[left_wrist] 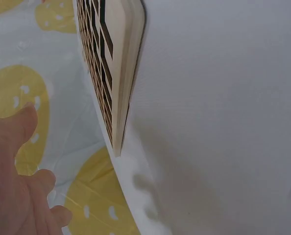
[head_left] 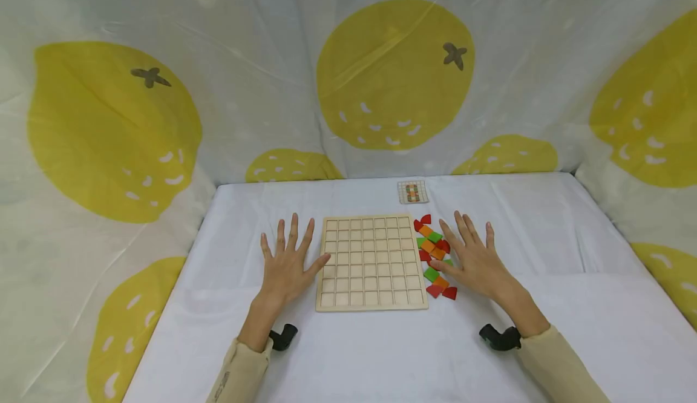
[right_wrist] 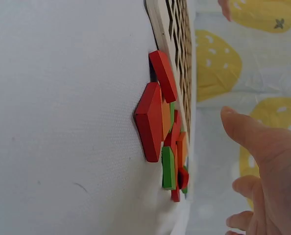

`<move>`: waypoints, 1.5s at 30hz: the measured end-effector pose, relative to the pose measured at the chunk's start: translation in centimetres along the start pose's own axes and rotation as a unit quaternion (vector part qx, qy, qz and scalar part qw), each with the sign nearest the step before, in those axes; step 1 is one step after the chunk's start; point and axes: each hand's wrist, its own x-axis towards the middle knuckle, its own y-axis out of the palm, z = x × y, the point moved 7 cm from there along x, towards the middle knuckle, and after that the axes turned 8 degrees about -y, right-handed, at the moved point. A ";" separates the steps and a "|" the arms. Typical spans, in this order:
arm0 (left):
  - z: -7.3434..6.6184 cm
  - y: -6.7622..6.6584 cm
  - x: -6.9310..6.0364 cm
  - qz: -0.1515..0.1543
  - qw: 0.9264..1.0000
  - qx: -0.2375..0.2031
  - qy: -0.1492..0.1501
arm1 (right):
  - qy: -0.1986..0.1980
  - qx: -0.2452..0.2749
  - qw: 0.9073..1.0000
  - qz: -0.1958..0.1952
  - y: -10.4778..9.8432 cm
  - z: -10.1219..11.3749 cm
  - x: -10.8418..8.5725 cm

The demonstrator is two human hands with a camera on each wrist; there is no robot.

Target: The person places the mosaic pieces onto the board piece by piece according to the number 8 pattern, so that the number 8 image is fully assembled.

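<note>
A square wooden grid board lies flat on the white cloth. My left hand is spread, fingers straight, at the board's left side, the thumb over or near its edge; it holds nothing. Along the board's right edge lie several red, orange and green pieces, some overlapping. My right hand, also spread and holding nothing, is beside them, with thumb and index finger over or near them. In the left wrist view, the left hand appears raised off the cloth; in the right wrist view, so does the right hand.
A small patterned card lies behind the board, near the far edge of the white-covered table. Behind and at both sides hangs a curtain with large yellow fruit prints. Black bands with dark devices are at both wrists.
</note>
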 end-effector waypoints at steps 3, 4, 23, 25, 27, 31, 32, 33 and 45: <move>0.1 0.0 0.2 0.002 1.000 -0.004 -0.001 | -0.002 0.002 1.000 0.003 -0.1 0.1 0.1; 0.1 0.0 0.2 0.003 1.000 -0.006 -0.002 | -0.003 0.003 1.000 0.005 -0.1 0.1 0.2; -0.1 0.5 0.6 0.023 0.999 -0.037 -0.008 | 0.009 0.075 0.997 0.004 0.6 -1.1 0.7; -0.2 0.5 0.7 0.012 0.999 -0.030 -0.002 | 0.010 0.082 0.997 0.000 0.7 -1.2 0.8; -0.3 0.5 0.8 0.004 1.000 -0.023 0.003 | 0.011 0.087 0.996 -0.005 0.8 -1.4 0.9; -0.2 0.8 1.2 0.018 1.000 -0.019 -0.003 | 0.014 0.098 0.995 -0.011 1.0 -1.8 1.0; -0.1 0.9 1.2 0.027 0.999 -0.020 -0.007 | 0.013 0.099 0.995 -0.013 1.0 -1.8 1.0; 0.0 1.0 1.3 0.036 0.999 -0.020 -0.011 | 0.013 0.101 0.995 -0.014 1.0 -1.9 1.0; 0.2 1.9 1.6 0.106 0.994 -0.013 -0.034 | 0.015 0.090 0.993 -0.075 0.4 -2.2 1.1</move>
